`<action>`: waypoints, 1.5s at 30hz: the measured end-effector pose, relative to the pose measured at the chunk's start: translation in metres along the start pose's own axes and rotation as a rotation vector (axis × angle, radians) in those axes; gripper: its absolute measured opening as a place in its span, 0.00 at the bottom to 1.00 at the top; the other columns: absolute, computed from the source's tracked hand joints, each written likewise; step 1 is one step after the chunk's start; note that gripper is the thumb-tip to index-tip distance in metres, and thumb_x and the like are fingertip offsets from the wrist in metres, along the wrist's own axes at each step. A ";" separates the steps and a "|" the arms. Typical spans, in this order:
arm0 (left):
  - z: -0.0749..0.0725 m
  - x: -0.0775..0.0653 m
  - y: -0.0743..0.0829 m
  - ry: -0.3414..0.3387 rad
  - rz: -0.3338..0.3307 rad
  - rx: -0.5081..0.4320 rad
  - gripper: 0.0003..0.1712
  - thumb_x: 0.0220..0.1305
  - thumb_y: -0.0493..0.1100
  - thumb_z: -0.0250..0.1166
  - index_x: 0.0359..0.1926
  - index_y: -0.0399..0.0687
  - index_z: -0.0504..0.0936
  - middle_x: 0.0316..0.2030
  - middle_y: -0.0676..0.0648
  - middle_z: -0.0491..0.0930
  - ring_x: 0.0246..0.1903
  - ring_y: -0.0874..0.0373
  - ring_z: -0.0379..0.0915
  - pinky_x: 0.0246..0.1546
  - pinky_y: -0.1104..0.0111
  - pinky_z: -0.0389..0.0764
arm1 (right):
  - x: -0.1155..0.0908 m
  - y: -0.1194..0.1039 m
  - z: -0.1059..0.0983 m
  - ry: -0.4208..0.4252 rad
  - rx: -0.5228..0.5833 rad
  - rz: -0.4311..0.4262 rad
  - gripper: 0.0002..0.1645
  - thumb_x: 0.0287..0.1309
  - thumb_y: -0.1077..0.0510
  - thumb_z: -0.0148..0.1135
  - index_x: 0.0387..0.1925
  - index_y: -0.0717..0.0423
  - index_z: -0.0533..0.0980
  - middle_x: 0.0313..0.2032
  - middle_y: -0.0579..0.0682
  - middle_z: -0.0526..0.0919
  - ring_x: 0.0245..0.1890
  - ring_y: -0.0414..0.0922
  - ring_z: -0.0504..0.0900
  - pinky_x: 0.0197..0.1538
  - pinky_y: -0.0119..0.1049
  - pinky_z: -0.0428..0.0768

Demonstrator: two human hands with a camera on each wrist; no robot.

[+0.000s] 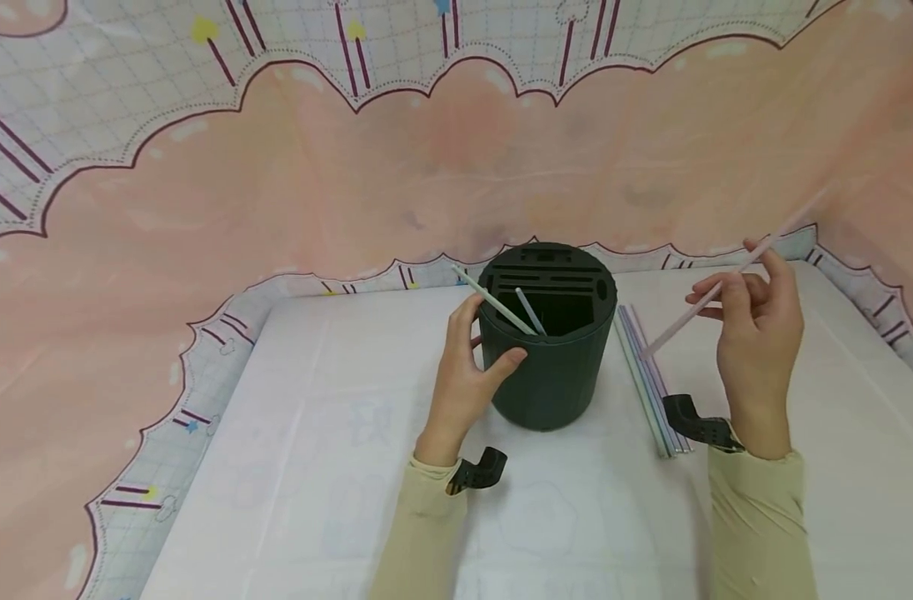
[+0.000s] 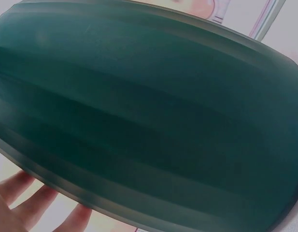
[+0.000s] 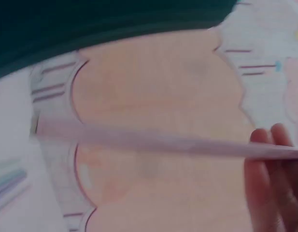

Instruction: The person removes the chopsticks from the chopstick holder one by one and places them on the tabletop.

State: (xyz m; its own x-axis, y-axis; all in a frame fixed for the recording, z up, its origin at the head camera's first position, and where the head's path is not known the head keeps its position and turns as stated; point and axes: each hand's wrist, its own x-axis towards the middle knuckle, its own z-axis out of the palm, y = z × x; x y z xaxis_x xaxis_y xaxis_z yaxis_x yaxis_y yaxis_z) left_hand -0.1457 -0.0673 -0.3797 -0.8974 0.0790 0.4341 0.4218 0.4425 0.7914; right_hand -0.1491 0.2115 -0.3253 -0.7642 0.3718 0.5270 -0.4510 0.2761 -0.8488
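Note:
A dark green round desk organizer [image 1: 550,375] with a slotted top stands upright on the table. My left hand [image 1: 460,367] grips its left side, thumb across the front below the rim. In the left wrist view the organizer's wall [image 2: 149,116] fills most of the picture, with my fingertips along its lower edge. A pale green straw [image 1: 494,302] and a pale blue straw [image 1: 530,311] lean in its front opening. To the right, my right hand [image 1: 760,333] pinches a pink straw [image 1: 685,318], held at a slant; its lower end overlaps the straws on the table.
Several pastel straws [image 1: 651,392] lie side by side in a bundle just right of the organizer. The white tabletop [image 1: 336,467] extends to the left and front. A peach patterned cloth [image 1: 426,183] hangs behind and along the sides.

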 end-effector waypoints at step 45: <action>0.001 -0.002 0.000 0.008 0.012 -0.004 0.43 0.52 0.65 0.59 0.65 0.69 0.49 0.63 0.60 0.52 0.61 0.66 0.51 0.54 0.57 0.67 | -0.007 0.110 -0.021 -0.869 -0.726 0.375 0.24 0.54 0.62 0.49 0.52 0.71 0.66 0.42 0.67 0.72 0.37 0.57 0.71 0.35 0.49 0.71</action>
State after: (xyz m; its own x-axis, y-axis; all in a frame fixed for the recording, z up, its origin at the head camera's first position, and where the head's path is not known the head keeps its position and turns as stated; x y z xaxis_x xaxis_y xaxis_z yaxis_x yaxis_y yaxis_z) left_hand -0.1444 -0.0670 -0.3811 -0.8910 0.0769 0.4474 0.4333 0.4379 0.7877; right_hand -0.1835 0.2583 -0.4209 -0.9750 -0.1111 -0.1922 0.0196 0.8192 -0.5732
